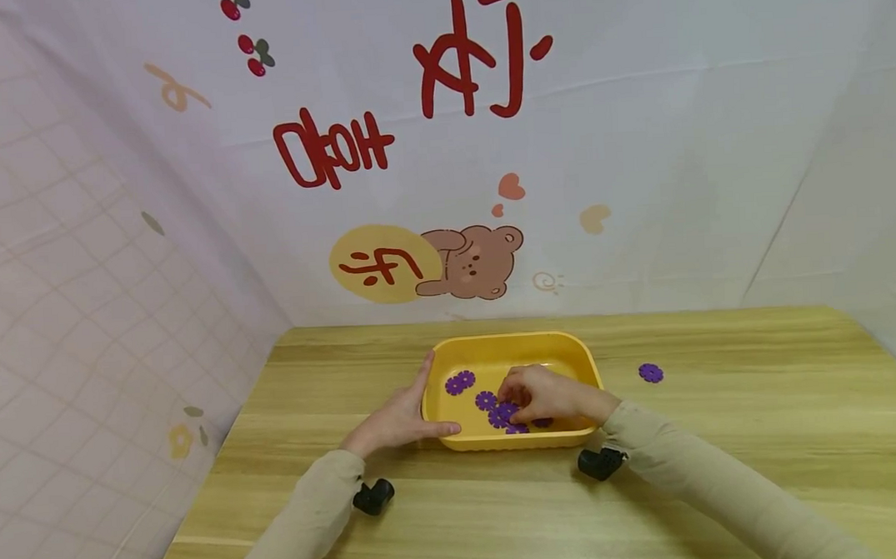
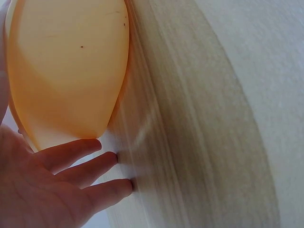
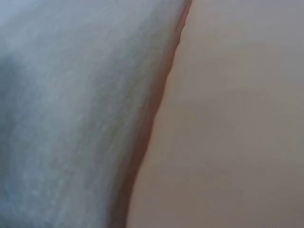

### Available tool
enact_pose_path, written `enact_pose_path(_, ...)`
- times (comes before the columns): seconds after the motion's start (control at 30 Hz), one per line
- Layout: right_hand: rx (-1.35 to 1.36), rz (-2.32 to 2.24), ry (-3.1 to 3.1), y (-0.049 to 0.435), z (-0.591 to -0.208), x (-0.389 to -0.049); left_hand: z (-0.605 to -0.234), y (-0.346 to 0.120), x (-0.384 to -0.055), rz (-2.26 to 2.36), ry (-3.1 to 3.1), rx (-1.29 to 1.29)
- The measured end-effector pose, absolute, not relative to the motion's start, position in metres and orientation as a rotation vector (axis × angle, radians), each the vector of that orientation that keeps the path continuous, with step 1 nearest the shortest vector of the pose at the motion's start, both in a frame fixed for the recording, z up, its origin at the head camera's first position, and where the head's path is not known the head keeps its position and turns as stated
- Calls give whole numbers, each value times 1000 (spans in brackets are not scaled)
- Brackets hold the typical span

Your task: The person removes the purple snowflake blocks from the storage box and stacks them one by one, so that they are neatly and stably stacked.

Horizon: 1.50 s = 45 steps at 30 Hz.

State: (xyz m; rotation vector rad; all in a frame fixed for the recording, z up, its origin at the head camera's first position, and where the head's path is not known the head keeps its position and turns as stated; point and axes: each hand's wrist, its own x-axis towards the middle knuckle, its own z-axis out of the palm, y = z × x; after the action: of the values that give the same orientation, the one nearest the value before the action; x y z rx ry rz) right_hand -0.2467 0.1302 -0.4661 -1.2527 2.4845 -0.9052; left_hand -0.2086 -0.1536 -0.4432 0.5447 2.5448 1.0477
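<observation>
A yellow plastic tray [image 1: 521,441] lies on the table, with several purple snowflake discs [image 1: 487,401] inside. My left hand [image 1: 400,417] spreads along the tray's left end, its thumb over the near corner. In the left wrist view, the fingers [image 2: 76,153] of that hand reach out nearly straight beside the tray's outer wall [image 2: 71,66]. Inside the tray, my right hand [image 1: 539,392] bends its fingers and pinches a purple disc among the cluster; the hand partly covers the discs under it. The right wrist view has only blurred pale surfaces, without fingers or discs.
One purple disc [image 1: 651,373] lies on the wooden table [image 1: 488,511], right of the tray. Behind the table hangs a white printed cloth [image 1: 659,137]. A black wrist device [image 1: 602,463] is on the right sleeve, another [image 1: 373,497] on the left.
</observation>
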Motion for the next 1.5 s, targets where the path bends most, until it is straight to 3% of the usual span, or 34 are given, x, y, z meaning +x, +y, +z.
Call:
enact_pose_path(0.87,-1323,-955,2507,133,-451,-238,-444,-153,-209,1036,2550,544)
enact_pose_path(1.5,-1506,-1123,2569,171,-432,-240,-447,-154,-210,1054,2547,551)
